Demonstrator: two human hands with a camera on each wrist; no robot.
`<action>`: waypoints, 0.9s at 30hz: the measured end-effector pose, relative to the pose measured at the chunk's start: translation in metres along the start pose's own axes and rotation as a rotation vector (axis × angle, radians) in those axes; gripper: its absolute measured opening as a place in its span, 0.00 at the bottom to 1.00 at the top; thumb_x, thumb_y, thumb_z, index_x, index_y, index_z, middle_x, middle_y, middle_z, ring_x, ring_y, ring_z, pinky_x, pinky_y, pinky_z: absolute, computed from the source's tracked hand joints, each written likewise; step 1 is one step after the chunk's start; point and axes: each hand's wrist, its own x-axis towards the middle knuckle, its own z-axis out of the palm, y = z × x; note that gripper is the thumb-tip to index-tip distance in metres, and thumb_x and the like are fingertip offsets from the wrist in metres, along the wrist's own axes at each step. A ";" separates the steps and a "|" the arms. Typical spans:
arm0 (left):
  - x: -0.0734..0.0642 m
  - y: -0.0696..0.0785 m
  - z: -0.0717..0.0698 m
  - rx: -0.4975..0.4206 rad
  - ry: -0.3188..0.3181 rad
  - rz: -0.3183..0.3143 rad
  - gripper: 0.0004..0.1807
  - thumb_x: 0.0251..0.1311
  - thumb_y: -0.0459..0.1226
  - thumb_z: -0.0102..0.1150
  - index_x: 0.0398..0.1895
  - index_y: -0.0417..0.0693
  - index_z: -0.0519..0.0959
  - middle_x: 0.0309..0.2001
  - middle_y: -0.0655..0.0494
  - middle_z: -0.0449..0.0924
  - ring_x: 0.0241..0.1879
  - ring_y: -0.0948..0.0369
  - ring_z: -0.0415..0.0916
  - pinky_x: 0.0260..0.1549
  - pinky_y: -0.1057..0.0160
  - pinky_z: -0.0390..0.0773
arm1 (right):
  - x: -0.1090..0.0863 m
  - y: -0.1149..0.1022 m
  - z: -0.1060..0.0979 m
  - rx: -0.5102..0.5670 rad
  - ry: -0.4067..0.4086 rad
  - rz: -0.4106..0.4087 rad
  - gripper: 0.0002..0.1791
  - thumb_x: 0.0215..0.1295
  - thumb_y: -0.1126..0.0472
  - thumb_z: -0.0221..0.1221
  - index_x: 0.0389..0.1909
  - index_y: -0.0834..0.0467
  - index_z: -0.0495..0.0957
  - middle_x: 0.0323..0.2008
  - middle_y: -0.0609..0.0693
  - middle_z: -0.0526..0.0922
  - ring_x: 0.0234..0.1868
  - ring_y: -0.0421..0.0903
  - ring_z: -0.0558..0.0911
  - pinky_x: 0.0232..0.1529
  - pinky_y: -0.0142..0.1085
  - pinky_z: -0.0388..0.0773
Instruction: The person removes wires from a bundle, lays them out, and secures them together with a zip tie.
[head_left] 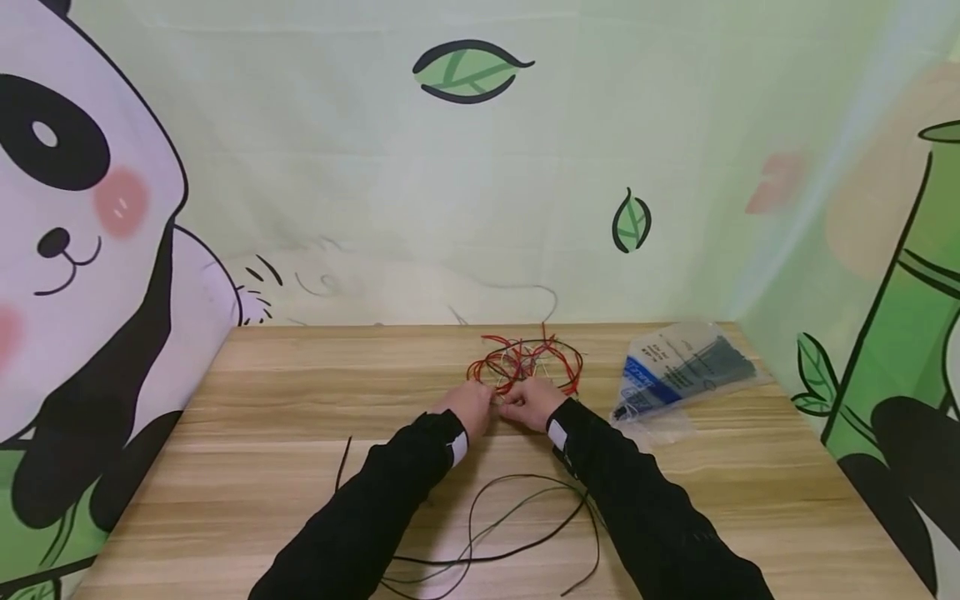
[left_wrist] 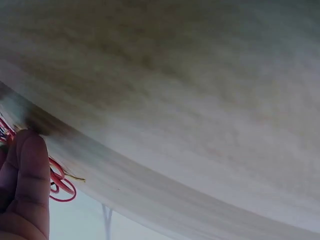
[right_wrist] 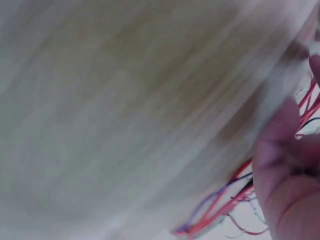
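Note:
A loose tangle of thin wires (head_left: 517,357), mostly red with some black and white, lies near the table's back edge. At its near side my left hand (head_left: 468,406) and right hand (head_left: 534,403) meet with fingertips close together. Both seem to pinch a thin wire there, though the pinched piece is too small to make out. In the left wrist view, red loops (left_wrist: 62,192) show beyond the fingers. The right wrist view has red and purple wires (right_wrist: 215,215) running behind the bent thumb and fingers.
A clear plastic bag (head_left: 678,367) with a blue label and dark strips inside lies to the right. Long black and dark green wires (head_left: 471,533) curl between my forearms at the front. A printed cloth (head_left: 360,167) hangs behind the wooden table (head_left: 270,400).

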 end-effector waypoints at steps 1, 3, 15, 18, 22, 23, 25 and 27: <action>-0.002 -0.001 0.000 -0.023 0.010 -0.009 0.06 0.65 0.32 0.60 0.42 0.39 0.77 0.39 0.43 0.86 0.41 0.51 0.86 0.41 0.54 0.84 | -0.001 -0.002 0.000 -0.032 0.033 -0.019 0.09 0.66 0.56 0.65 0.30 0.56 0.90 0.30 0.49 0.89 0.33 0.44 0.82 0.35 0.32 0.73; -0.005 -0.004 0.000 -0.059 0.033 -0.010 0.09 0.65 0.33 0.59 0.44 0.38 0.73 0.39 0.41 0.85 0.41 0.48 0.86 0.41 0.53 0.83 | -0.002 -0.007 0.001 -0.079 0.099 -0.024 0.09 0.65 0.57 0.65 0.31 0.56 0.91 0.31 0.53 0.88 0.35 0.47 0.81 0.35 0.34 0.73; -0.014 -0.006 -0.009 -0.209 0.084 0.008 0.12 0.68 0.36 0.59 0.49 0.38 0.78 0.40 0.44 0.86 0.41 0.50 0.85 0.44 0.52 0.82 | 0.009 -0.020 -0.007 0.277 0.214 0.169 0.15 0.74 0.58 0.56 0.28 0.61 0.80 0.23 0.47 0.74 0.24 0.41 0.70 0.30 0.31 0.66; -0.013 -0.004 -0.009 -0.251 0.105 0.019 0.14 0.67 0.36 0.60 0.52 0.38 0.79 0.36 0.47 0.86 0.35 0.54 0.83 0.40 0.55 0.82 | 0.008 -0.024 -0.012 0.483 0.204 0.237 0.13 0.74 0.58 0.55 0.35 0.64 0.81 0.24 0.49 0.77 0.25 0.41 0.73 0.28 0.30 0.68; -0.012 -0.002 -0.009 -0.269 0.119 0.019 0.11 0.67 0.36 0.60 0.49 0.41 0.81 0.31 0.51 0.83 0.30 0.57 0.79 0.34 0.58 0.78 | 0.007 -0.025 -0.015 0.748 0.157 0.307 0.18 0.78 0.56 0.51 0.39 0.67 0.79 0.23 0.46 0.78 0.24 0.39 0.74 0.26 0.28 0.69; -0.011 -0.002 -0.009 -0.275 0.125 0.012 0.10 0.66 0.36 0.60 0.47 0.41 0.81 0.31 0.50 0.83 0.31 0.57 0.79 0.34 0.59 0.78 | 0.007 -0.025 -0.015 0.816 0.143 0.325 0.18 0.79 0.55 0.49 0.40 0.67 0.79 0.23 0.44 0.77 0.24 0.38 0.73 0.25 0.27 0.69; -0.011 -0.001 -0.011 -0.300 0.142 -0.003 0.09 0.66 0.36 0.61 0.44 0.41 0.80 0.33 0.49 0.84 0.31 0.57 0.79 0.34 0.59 0.77 | 0.006 -0.025 -0.016 0.958 0.125 0.344 0.19 0.80 0.56 0.46 0.41 0.67 0.77 0.23 0.43 0.76 0.23 0.37 0.72 0.25 0.27 0.68; -0.012 -0.001 -0.013 -0.320 0.168 -0.013 0.09 0.66 0.36 0.61 0.45 0.40 0.79 0.35 0.47 0.85 0.32 0.56 0.80 0.34 0.59 0.78 | 0.005 -0.026 -0.018 1.076 0.117 0.361 0.19 0.81 0.56 0.44 0.40 0.66 0.76 0.23 0.43 0.75 0.23 0.37 0.71 0.24 0.27 0.67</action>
